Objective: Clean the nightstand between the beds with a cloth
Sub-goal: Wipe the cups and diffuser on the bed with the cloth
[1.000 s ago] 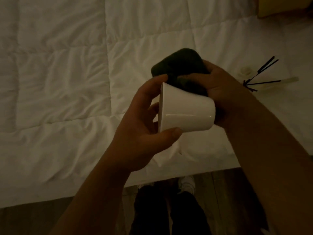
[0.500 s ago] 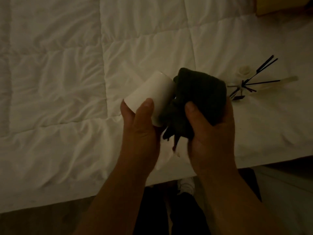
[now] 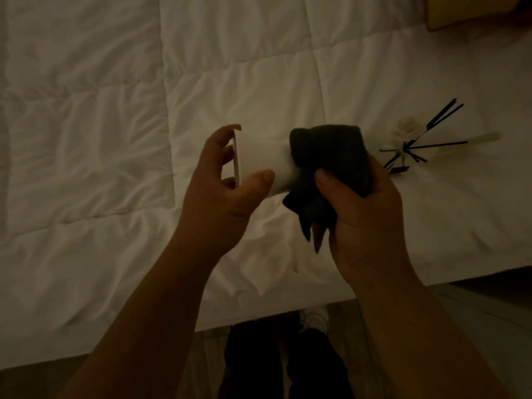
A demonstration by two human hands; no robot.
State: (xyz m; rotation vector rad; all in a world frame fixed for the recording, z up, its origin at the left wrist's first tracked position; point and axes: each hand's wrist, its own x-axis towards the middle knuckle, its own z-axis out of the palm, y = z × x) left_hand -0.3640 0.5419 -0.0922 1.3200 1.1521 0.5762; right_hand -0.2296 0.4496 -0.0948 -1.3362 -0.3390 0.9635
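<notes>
Dim room, head view looking down. White quilted bed cover (image 3: 86,139) fills most of the frame, wrinkled, stitched in squares, edge running along the bottom. Strip of wood floor (image 3: 201,367) below it, with dark trouser legs (image 3: 259,370) and a pale shoe (image 3: 313,318) at the bottom centre. Yellowish object (image 3: 472,10) in the top right corner, cut off, can't tell what it is.

Both forearms come up from the bottom. Left hand (image 3: 218,191) grips a white cup (image 3: 259,165) lying sideways, rim to the left, thumb on the near side, fingers curled over the rim. Right hand (image 3: 365,214) is clenched around a dark cloth (image 3: 331,159), which is bunched and pressed over the cup's right end, hiding it; loose corners hang down below the thumb. Cup and cloth are held above the bed, not resting on it.

Just right of the cloth, lying on the cover: a small pale bottle (image 3: 407,128) with thin black sticks (image 3: 437,144) fanned out from it. Nightstand not in frame.
</notes>
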